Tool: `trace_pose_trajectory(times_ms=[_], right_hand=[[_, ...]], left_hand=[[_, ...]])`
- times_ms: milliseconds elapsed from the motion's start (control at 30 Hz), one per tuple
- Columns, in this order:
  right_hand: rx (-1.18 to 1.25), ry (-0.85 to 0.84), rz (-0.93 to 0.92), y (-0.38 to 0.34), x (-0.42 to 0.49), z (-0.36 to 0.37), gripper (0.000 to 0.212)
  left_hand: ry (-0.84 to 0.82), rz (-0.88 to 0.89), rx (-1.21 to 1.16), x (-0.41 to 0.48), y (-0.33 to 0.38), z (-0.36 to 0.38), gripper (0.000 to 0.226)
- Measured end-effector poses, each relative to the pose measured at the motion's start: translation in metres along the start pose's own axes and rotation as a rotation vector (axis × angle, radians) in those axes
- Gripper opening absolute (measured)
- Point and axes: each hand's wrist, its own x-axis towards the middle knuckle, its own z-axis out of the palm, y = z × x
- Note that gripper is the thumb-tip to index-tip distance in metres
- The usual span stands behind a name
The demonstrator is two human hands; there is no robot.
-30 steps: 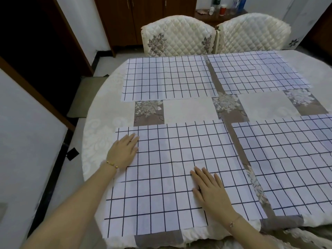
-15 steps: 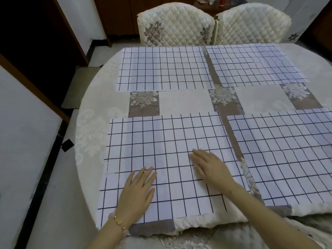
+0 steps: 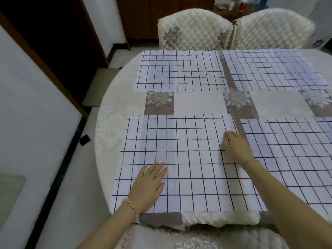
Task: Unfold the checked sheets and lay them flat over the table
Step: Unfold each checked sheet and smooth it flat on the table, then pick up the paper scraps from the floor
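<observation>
Several white sheets with dark checks lie spread flat on the round table (image 3: 111, 123). The near left sheet (image 3: 179, 150) carries both hands. My left hand (image 3: 150, 185) rests palm down on its near left part, fingers together. My right hand (image 3: 235, 148) presses near its right edge, fingers bent against the cloth. A second sheet (image 3: 294, 159) lies to the right, running out of frame. Two more, the far left sheet (image 3: 181, 71) and the far right sheet (image 3: 273, 71), lie along the far side.
The table wears a cream and brown floral cloth (image 3: 199, 103). Two quilted chairs (image 3: 194, 29) (image 3: 273, 29) stand at the far edge. A dark doorway (image 3: 53, 38) and a white wall (image 3: 27, 123) are on the left. A wooden cabinet (image 3: 161, 13) stands behind.
My left hand has gone from the sheet's upper left to its near left part. My right hand has slid from the near middle up towards the right edge.
</observation>
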Motion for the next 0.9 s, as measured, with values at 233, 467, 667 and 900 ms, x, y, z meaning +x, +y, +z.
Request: trace_pose_trajectory(times_ms=[233,467,667,900], right_hand=[[0.343,0.046,0.032,-0.061,-0.057,-0.012,0.030],[0.556,-0.227,-0.019,-0.141,-0.133,0.009,0.013],[0.534,-0.270,-0.150,-0.234,-0.184,-0.007,0.016],[0.600,-0.301,-0.272,-0.368,-0.281,0.041,0.015]], left_hand=[[-0.059,-0.009,-0.080,-0.004,-0.007,-0.025,0.047],[0.241,-0.409,-0.608,-0.095,-0.048,-0.052,0.029],[0.439,-0.750,-0.958,-0.211,-0.108,-0.022,0.015],[0.237,-0.966,-1.264,-0.335,-0.181,0.058,0.016]])
